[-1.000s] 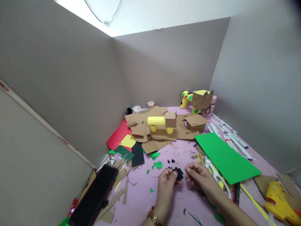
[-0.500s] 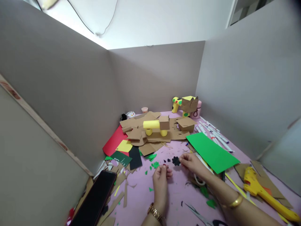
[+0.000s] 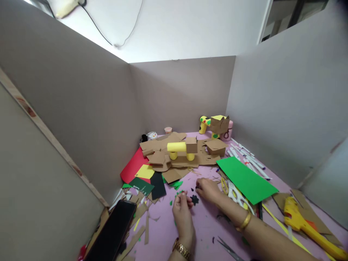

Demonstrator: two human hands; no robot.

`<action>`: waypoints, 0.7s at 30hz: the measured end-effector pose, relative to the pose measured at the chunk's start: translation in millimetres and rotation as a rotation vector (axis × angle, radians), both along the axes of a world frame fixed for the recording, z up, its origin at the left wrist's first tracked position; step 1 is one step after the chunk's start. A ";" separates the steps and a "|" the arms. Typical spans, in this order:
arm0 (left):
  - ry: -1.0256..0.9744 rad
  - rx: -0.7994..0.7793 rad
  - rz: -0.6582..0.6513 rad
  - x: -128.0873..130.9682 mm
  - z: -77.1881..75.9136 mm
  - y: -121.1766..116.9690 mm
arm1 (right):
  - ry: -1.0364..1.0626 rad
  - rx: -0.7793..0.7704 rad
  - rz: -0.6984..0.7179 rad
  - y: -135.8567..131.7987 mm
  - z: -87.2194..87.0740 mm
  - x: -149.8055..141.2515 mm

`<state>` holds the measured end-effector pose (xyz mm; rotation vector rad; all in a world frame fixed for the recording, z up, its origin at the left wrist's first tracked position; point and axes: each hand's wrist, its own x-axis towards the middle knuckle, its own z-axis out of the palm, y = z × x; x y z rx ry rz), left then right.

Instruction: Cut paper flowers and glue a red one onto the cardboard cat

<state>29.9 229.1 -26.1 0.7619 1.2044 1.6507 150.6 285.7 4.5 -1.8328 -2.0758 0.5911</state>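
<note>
My left hand (image 3: 182,208) is closed above the pink tabletop, thumb pressed to its fingers. A spot of red shows at the thumb tip; I cannot tell what it is. Right beside those fingertips is a black paper flower (image 3: 194,199), apparently lying on the table. Farther forward, my right hand (image 3: 208,190) has its fingers bent down, pinching at a small black paper piece. Another small black piece (image 3: 192,189) lies just left of it. Green paper cutouts (image 3: 177,185) are scattered beyond my left hand, partly hidden by it.
A yellow paper-tube figure with a cardboard head (image 3: 176,146) stands on cardboard sheets behind. Rightward are white scissors (image 3: 236,194), a green sheet (image 3: 247,179), markers (image 3: 252,163) and a yellow glue gun (image 3: 296,215). Metal scissors (image 3: 228,249) lie in front, a phone (image 3: 111,230) leftward.
My right hand has let go of the black flower, which now sits beside my left fingertips, and has shifted left to a small black piece. My left hand has stayed closed.
</note>
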 end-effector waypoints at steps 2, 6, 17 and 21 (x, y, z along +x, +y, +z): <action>0.005 -0.005 -0.008 0.3 0.3 0.2 | 0.038 0.001 0.002 0.9 -2.5 -2.6; 0.022 -0.017 -0.055 1.8 3.4 0.0 | 0.213 -0.004 0.014 -7.3 -3.0 6.2; 0.342 0.043 -0.452 18.3 6.9 -19.1 | 0.812 -0.136 0.043 -65.3 -10.3 39.1; 0.397 0.039 -0.423 17.5 5.2 -18.6 | 0.868 -0.141 0.053 -66.0 -15.4 36.6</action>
